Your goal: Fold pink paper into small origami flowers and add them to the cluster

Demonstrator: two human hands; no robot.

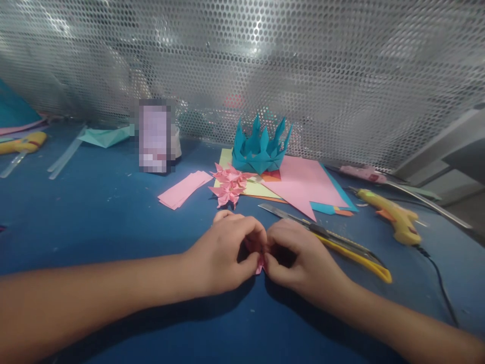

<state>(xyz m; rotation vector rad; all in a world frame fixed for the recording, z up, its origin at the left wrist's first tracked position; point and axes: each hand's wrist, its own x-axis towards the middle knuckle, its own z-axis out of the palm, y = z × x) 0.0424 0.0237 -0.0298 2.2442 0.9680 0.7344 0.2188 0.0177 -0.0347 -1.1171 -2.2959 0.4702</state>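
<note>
Between my fingertips is a small folded piece of pink paper (259, 266), mostly hidden by both hands. My left hand (229, 250) pinches it from the left, thumb and forefinger together. From the right, my right hand (293, 253) closes thumb and forefinger on the same piece. Just beyond my hands lie several pink origami flowers (228, 187) with pointed petals. A stack of pink paper strips (185, 189) is left of them. Behind stands a teal folded-paper crown (259, 154) with upright points.
A yellow-handled cutter (352, 253) lies beside my right hand, its blade extended toward the flowers. Further right is a yellow glue gun (394, 217) with a black cord. Coloured paper sheets (303, 179) lie under the crown. A blurred phone (154, 136) stands before the perforated metal panel (212, 60).
</note>
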